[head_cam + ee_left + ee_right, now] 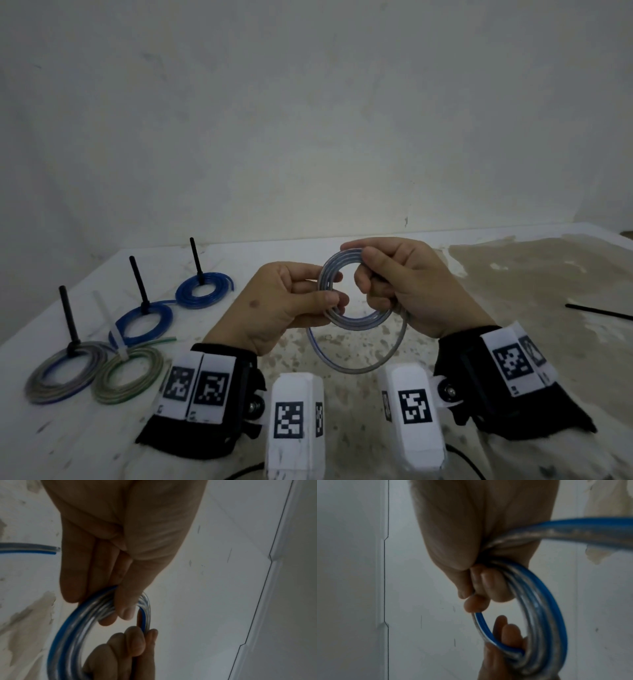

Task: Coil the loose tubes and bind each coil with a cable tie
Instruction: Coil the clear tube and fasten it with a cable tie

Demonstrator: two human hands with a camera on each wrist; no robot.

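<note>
A clear tube with a blue stripe point(346, 294) is wound into a small coil held above the table between both hands. My left hand point(318, 298) pinches the coil's left side between thumb and fingers. My right hand point(370, 277) grips the coil's upper right side with curled fingers. A loose loop of the same tube point(370, 363) hangs below the coil. The left wrist view shows the coil point(75, 626) under my left fingers point(123, 605). In the right wrist view, my right fingers point(484, 586) wrap the coil point(544, 615), with the free tube running off to the right.
Finished coils lie at the left: two blue ones point(205, 292) point(144, 320), a grey one point(65, 373) and a green one point(130, 375) with a white tie. Black cable ties point(138, 284) stand up from three. Another black tie point(599, 311) lies at the right. Wall behind.
</note>
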